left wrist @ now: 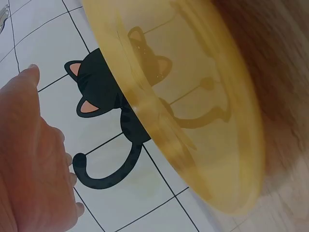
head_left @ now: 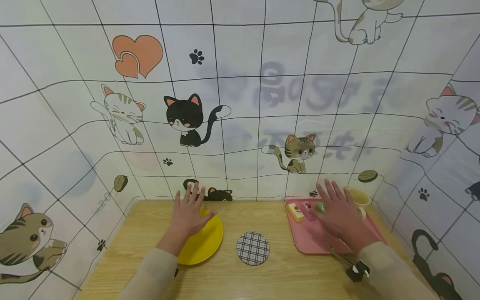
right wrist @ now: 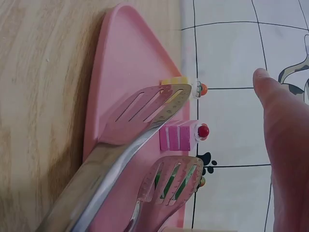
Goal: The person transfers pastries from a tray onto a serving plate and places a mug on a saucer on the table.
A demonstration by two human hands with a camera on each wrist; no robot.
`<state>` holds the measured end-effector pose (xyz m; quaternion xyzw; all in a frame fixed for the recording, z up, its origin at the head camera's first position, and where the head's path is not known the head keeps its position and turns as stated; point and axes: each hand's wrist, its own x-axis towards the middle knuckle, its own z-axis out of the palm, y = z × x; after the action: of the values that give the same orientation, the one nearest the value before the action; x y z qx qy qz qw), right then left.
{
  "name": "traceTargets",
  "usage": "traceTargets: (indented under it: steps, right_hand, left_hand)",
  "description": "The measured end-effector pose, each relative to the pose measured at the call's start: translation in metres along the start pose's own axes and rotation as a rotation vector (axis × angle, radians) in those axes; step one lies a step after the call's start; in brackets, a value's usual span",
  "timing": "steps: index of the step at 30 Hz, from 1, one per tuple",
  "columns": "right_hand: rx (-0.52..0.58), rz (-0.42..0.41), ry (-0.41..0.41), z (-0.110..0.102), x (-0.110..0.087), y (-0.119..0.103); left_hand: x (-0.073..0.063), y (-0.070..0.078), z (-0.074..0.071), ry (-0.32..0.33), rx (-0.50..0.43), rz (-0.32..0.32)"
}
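Note:
My left hand [head_left: 189, 216] is held over the far left part of a yellow plate [head_left: 206, 246], fingers spread and holding nothing. In the left wrist view the plate [left wrist: 227, 159] shows its rim beside the hand. Over a pink tray [head_left: 309, 241] is my right hand [head_left: 337, 212], its fingers also spread with nothing in them. Metal tongs [right wrist: 104, 166] with slotted ends lie across the tray, below that hand. On the tray sit a yellow cake slice [head_left: 296, 213], a pink one [head_left: 308, 211] and a green one [head_left: 320, 207], each with a topping.
A cream mug [head_left: 358, 196] stands at the tray's back right corner, partly behind my right hand. Between plate and tray lies a round checked coaster [head_left: 253, 248]. A cloth [head_left: 240, 133] printed with cats and grid lines encloses the wooden table [head_left: 262, 283] at the back and sides.

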<state>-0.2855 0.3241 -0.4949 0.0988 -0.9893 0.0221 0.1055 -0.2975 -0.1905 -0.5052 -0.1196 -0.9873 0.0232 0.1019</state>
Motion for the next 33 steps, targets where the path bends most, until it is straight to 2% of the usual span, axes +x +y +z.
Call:
traceTargets:
  steps: [5,11,20,26,33]
  right_hand:
    - [0.006,0.007,0.022,0.0,-0.01,0.003]
    - [0.024,-0.003,0.016,-0.004,-0.03,0.005]
    - [-0.135,-0.112,-0.003,-0.01,-0.055,0.006]
    - [-0.123,-0.085,0.041,-0.009,-0.074,0.011]
    - [-0.044,-0.077,0.086,-0.007,-0.097,0.021]
  left_hand:
    - [-0.006,-0.003,0.001,0.032,-0.05,0.003]
    - [-0.016,-0.004,-0.004,0.04,-0.066,0.023]
    - [-0.034,-0.012,-0.004,0.044,-0.124,0.038]
    - [-0.049,-0.019,-0.004,0.054,-0.145,0.078]
    - [-0.067,-0.031,0.001,0.066,-0.189,0.118]
